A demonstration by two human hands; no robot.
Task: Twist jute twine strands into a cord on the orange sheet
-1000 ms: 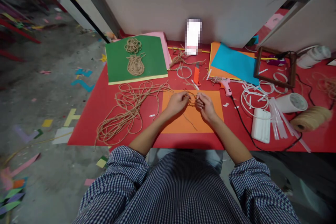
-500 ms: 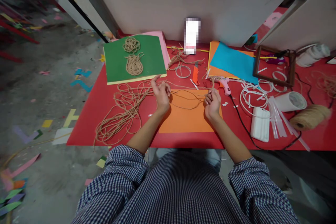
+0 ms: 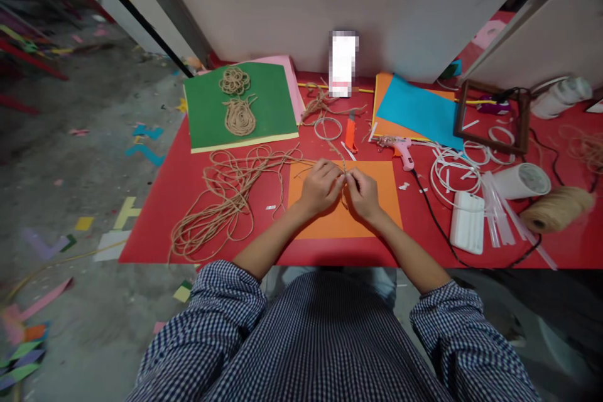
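Above the orange sheet, my left hand and my right hand meet fingertip to fingertip. Both are closed in a pinch on jute twine. A short end of it sticks up past the fingers, and a bit hangs below them. Strands run leftward from my left hand to a loose heap of twine on the red table. How the strands cross between the fingertips is hidden.
Coiled twine pieces lie on a green sheet. Beyond my hands are an orange cutter and a white ring. To the right lie a pink glue gun, its black cord, glue sticks and a twine spool.
My hands were apart with twine stretched between them. They have come together over the orange sheet, and the open loop between them has been drawn in.
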